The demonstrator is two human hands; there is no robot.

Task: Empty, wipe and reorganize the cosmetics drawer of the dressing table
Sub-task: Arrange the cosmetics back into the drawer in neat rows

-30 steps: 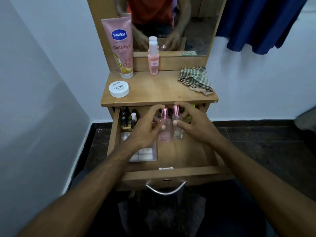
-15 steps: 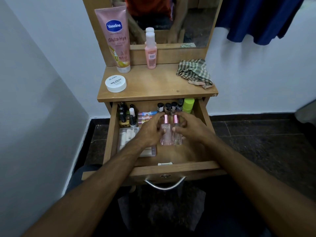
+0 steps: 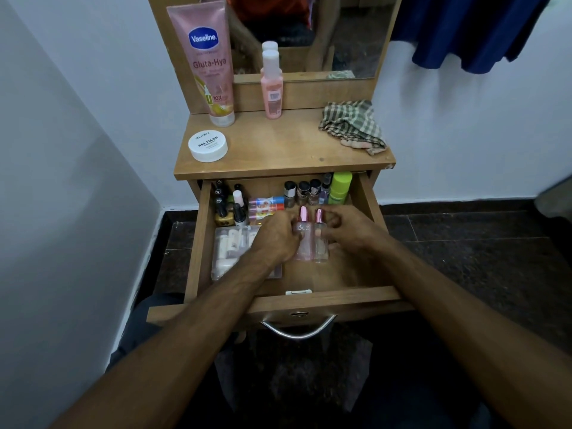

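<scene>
left hand (image 3: 275, 239) and right hand (image 3: 349, 232) each gripping one pink-capped perfume bottle (image 3: 302, 235), upright in the open drawer (image 3: 325, 301)

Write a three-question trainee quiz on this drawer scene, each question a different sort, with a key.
1. True or false: the checked cloth lies inside the drawer.
2. Multiple choice: what stands between the left hand and right hand? A) two pink-capped bottles B) the white jar C) the Vaseline tube
3. Fill in: the green bottle stands at the drawer's back ____ corner.

Key
1. False; it lies on the tabletop.
2. A
3. right
</scene>
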